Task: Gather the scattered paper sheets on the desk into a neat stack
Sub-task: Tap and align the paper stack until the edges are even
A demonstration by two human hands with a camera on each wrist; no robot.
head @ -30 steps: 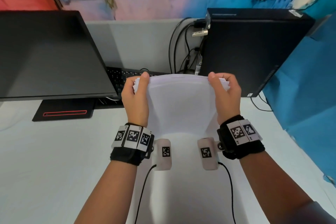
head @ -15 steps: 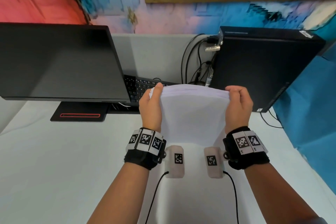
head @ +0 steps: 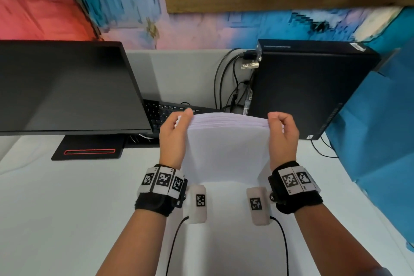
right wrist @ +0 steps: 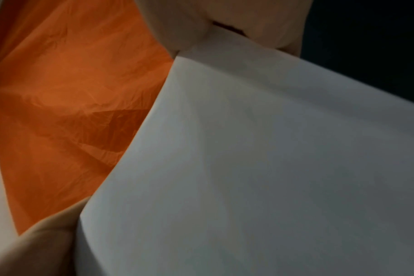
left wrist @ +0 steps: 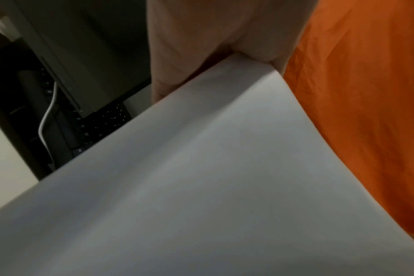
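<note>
Both forearms reach up from the bottom of the frame; the left hand (head: 173, 139) and the right hand (head: 283, 136) each clasp a side of the paper stack (head: 226, 148) near its top edge, holding it upright at frame centre above the desk (head: 67, 208). Against half a second ago, the grip looks unchanged, and the monitor (head: 67, 87) and computer tower (head: 309, 87) sit lower in the frame.

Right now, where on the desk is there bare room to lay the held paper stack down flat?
Widest bare patch: desk left of the left hand, in front of the monitor base. A narrower strip lies right of the right hand, before the blue sheet. Crowded behind: keyboard, cables, computer tower.
</note>
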